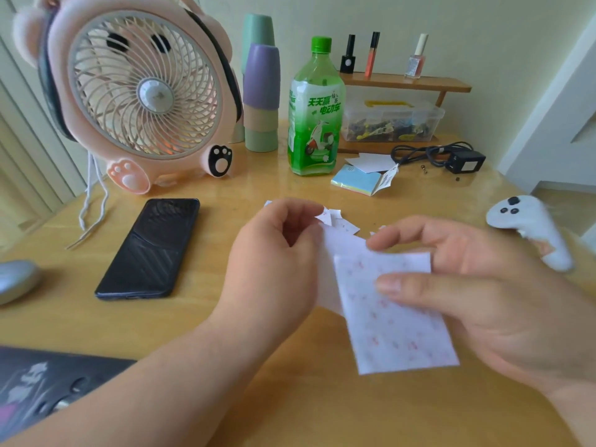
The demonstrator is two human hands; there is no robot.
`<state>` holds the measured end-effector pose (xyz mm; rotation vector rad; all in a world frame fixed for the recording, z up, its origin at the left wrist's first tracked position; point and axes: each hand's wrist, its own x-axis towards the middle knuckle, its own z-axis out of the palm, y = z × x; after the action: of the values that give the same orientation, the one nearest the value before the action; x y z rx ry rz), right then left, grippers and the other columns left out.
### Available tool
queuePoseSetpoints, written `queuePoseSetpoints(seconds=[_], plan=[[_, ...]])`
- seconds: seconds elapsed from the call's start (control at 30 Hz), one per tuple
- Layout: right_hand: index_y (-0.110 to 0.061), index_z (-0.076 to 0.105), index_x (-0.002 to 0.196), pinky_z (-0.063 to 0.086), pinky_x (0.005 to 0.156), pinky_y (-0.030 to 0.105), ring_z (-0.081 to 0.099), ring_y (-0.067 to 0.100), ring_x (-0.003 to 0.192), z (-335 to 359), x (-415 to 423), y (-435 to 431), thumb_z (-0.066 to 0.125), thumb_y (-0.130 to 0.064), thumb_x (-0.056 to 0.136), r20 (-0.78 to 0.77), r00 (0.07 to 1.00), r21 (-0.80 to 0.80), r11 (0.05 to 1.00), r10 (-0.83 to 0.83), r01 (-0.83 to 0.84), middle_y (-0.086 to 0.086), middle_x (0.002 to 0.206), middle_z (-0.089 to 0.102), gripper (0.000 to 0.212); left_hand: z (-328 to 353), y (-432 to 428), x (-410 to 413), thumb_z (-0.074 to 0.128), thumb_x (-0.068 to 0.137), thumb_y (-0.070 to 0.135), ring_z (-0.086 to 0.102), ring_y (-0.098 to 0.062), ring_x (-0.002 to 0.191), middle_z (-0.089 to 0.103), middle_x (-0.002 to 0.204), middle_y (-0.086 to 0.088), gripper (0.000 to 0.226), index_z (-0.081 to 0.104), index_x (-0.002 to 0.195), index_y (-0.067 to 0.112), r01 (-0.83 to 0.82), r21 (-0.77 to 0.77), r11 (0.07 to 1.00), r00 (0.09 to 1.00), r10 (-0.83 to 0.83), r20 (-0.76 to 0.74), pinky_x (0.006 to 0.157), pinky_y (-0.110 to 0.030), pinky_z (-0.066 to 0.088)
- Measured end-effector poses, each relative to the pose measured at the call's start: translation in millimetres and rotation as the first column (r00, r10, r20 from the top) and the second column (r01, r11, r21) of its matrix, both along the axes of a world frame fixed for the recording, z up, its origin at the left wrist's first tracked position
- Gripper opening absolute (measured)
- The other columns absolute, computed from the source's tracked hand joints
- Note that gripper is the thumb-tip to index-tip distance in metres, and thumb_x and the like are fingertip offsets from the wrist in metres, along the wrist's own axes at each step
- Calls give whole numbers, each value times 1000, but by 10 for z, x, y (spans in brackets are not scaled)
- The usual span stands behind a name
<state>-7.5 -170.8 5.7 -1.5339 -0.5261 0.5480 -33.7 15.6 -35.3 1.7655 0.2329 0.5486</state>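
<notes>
A white paper sheet (pixel 396 324) with small red marks hangs above the wooden table (pixel 200 317), held between both hands. My left hand (pixel 277 262) grips its left edge with curled fingers. My right hand (pixel 477 285) pinches the sheet's upper right part, thumb lying across the front and fingers behind. Small torn paper scraps (pixel 338 221) lie on the table just behind the hands.
A black phone (pixel 150 250) lies to the left. Behind stand a pink fan (pixel 142 91), stacked cups (pixel 260 98), a green bottle (pixel 314 114), sticky notes (pixel 358 182), a wooden rack (pixel 406 83) over a plastic box (pixel 392 121), and a black adapter (pixel 464 161). A white controller (pixel 532 227) sits right.
</notes>
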Motion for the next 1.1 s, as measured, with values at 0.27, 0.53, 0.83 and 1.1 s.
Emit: queuePoseSetpoints(seconds=[0.27, 0.53, 0.83, 1.1], plan=[[-22, 76, 90, 57, 67, 26, 74, 20, 76, -71, -56, 122, 88, -12, 69, 212, 941, 101, 964, -262, 246, 10, 83, 78, 26, 3, -67, -44, 70, 95, 17, 70, -13, 85, 76, 93, 6, 12, 72, 98, 28, 85, -267, 960, 996, -87, 5, 68, -30, 54], [-23, 74, 89, 53, 63, 45, 67, 34, 69, -92, 60, 21, 71, -19, 70, 333, 861, 51, 920, -384, 390, 11, 77, 74, 20, 39, -19, 1, 75, 82, -2, 72, -22, 79, 75, 87, -11, 27, 68, 106, 6, 254, -645, 721, 961, -265, 82, 69, -28, 56], [-21, 74, 89, 53, 55, 30, 68, 21, 64, -95, 79, -31, 70, -18, 72, 357, 860, 81, 930, -364, 360, 6, 72, 73, 18, 26, -21, -27, 70, 85, 4, 66, -31, 89, 75, 106, -24, 20, 75, 102, -6, 322, -598, 734, 918, -396, 9, 87, -45, 47], [-24, 73, 85, 50, 57, 37, 65, 29, 67, -109, 54, -17, 69, -19, 73, 392, 835, 97, 920, -386, 380, 7, 73, 71, 14, 82, -22, -59, 76, 75, 5, 70, -22, 80, 77, 97, -15, 16, 79, 91, 7, 428, -613, 665, 867, -493, 70, 73, -31, 54]])
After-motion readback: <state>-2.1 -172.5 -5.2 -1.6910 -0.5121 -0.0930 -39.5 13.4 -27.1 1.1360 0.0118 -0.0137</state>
